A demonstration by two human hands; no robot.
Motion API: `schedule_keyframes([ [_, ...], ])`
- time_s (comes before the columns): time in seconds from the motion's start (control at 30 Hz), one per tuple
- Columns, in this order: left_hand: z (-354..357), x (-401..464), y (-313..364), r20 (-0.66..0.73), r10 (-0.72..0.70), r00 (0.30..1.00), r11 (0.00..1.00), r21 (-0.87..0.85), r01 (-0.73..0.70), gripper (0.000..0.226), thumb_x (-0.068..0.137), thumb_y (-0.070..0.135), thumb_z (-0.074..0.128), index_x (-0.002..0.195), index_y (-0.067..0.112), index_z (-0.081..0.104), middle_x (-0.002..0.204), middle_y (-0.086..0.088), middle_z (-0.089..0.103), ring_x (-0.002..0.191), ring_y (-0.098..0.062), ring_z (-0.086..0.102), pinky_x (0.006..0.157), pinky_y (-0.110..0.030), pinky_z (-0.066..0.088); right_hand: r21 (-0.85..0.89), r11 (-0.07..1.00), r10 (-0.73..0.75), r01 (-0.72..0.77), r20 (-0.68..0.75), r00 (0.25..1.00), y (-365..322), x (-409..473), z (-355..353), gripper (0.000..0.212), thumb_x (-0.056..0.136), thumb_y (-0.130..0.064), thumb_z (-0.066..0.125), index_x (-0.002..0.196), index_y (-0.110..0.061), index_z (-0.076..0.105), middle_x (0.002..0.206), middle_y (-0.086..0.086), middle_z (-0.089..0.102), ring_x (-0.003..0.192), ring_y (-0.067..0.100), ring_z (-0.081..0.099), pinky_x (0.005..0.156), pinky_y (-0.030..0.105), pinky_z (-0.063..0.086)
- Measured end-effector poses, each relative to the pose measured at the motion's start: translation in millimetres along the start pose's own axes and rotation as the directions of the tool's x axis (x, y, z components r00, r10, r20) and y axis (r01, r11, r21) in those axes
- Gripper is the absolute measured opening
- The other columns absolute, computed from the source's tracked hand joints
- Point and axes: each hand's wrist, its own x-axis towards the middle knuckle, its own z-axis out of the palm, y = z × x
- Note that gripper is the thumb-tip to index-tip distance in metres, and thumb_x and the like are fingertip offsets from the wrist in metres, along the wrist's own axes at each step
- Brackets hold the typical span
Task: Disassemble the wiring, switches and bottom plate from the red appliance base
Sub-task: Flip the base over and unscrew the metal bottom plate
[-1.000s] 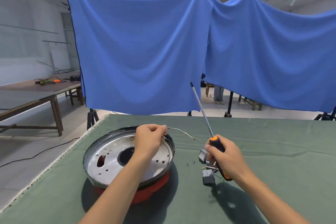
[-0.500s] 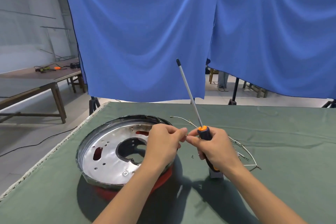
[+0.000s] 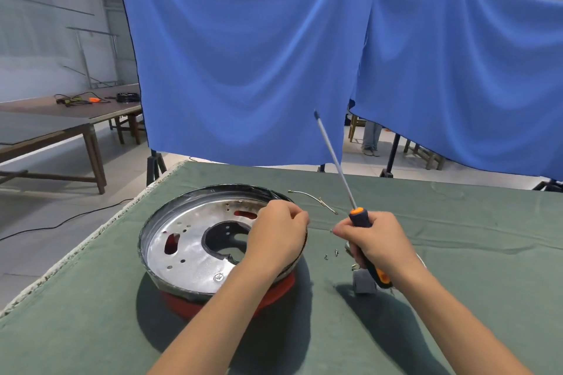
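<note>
2 hands meet over the green cloth (image 3: 457, 253), just right of the red appliance base (image 3: 274, 291), which sits rim-up under its shiny bottom plate (image 3: 189, 250); the left hand (image 3: 275, 237) hovers over the plate's right edge with fingers curled toward the thumb, seemingly pinching something small, though I cannot tell what, or whether anything is held at all; the right hand (image 3: 376, 245) is wrapped round the handle of the screwdriver (image 3: 359, 218), whose long shaft points up and away, tilted left, so the tip is far from the plate; its thumb and forefinger also appear to nip a tiny screw-like bit (image 3: 332, 230) facing the left fingertips. Loose screws (image 3: 331, 254) lie between the hands on the cloth; a grey switch block (image 3: 363, 281) rests under the right wrist; 1 bent wire (image 3: 313, 199) lies beyond the base. The left hand is nearer the plate; lifting it likely falls to that hand.
</note>
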Motion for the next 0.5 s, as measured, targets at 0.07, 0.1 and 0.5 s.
schedule_keyframes([
  [0.07, -6, 2, -5, 0.015, -0.006, 1.0, 0.988, 0.156, 0.003, 0.022, 0.088, 0.018, 0.05, 0.083, 0.015, 0.071, 0.084, -0.003, 0.069, 0.085, -0.028, 0.06, 0.078, -0.038, 0.051, -0.189, 0.978, 0.099, -0.092, 0.028, 0.995, 5, 7, -2, 0.017, 0.077, -0.009, 0.071, 0.062, -0.009, 0.062, 0.04, 0.001, 0.05, 0.034, 0.019, 0.041, 0.042, 0.022, 0.034],
  [0.1, -9, 3, -8, 0.033, -0.017, 0.999, 0.969, 0.247, 0.008, 0.023, 0.088, 0.017, 0.048, 0.09, 0.017, 0.071, 0.096, -0.004, 0.069, 0.095, -0.028, 0.06, 0.082, -0.039, 0.051, -0.287, 0.95, 0.141, -0.122, 0.046, 0.989, 6, 11, -1, 0.018, 0.076, -0.012, 0.072, 0.062, -0.011, 0.061, 0.041, 0.0, 0.051, 0.035, 0.019, 0.043, 0.044, 0.024, 0.035],
  [0.5, -14, 3, -21, 0.193, -0.077, 0.978, 0.86, 0.51, -0.033, 0.028, 0.09, 0.013, 0.046, 0.114, 0.014, 0.063, 0.11, -0.009, 0.064, 0.097, -0.028, 0.057, 0.072, -0.033, 0.041, -0.774, 0.585, 0.336, -0.244, -0.043, 0.941, -6, 47, 27, 0.023, 0.07, -0.024, 0.072, 0.057, -0.011, 0.059, 0.042, -0.004, 0.06, 0.035, 0.013, 0.057, 0.051, 0.019, 0.043],
])
